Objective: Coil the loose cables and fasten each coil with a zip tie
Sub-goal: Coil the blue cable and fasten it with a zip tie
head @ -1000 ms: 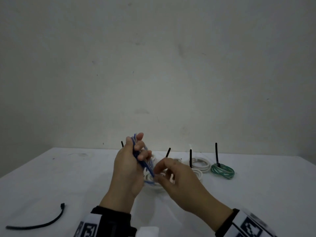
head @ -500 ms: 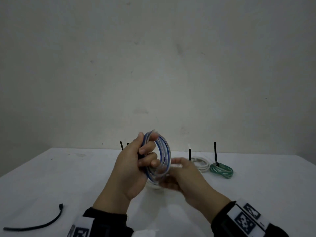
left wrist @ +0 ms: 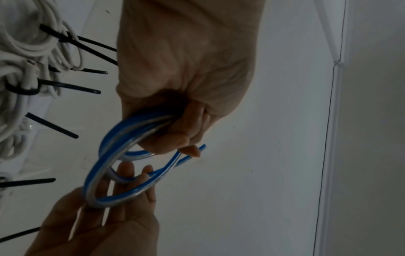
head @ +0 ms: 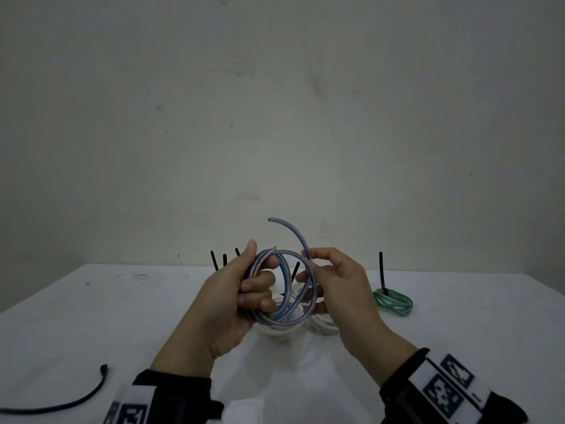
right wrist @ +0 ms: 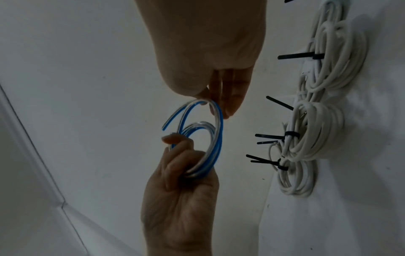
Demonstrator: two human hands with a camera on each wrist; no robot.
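A blue-and-clear cable is wound into a small coil held above the table. My left hand grips the coil's left side, its fingers curled through the loops; the cable shows this close up. My right hand pinches the outer turn on the right side between thumb and fingers. In the right wrist view the right hand touches the top of the cable, and the left hand holds it from below. The cable's free end curves up above the coil.
Several white coils fastened with black zip ties lie on the white table behind my hands, seen also as white coils. A green coil with an upright tie lies at the right. One loose black zip tie lies front left.
The coil has turned from edge-on to face me and opened wider. My right hand rose from under it to its right side. A free end now sticks up above the coil.
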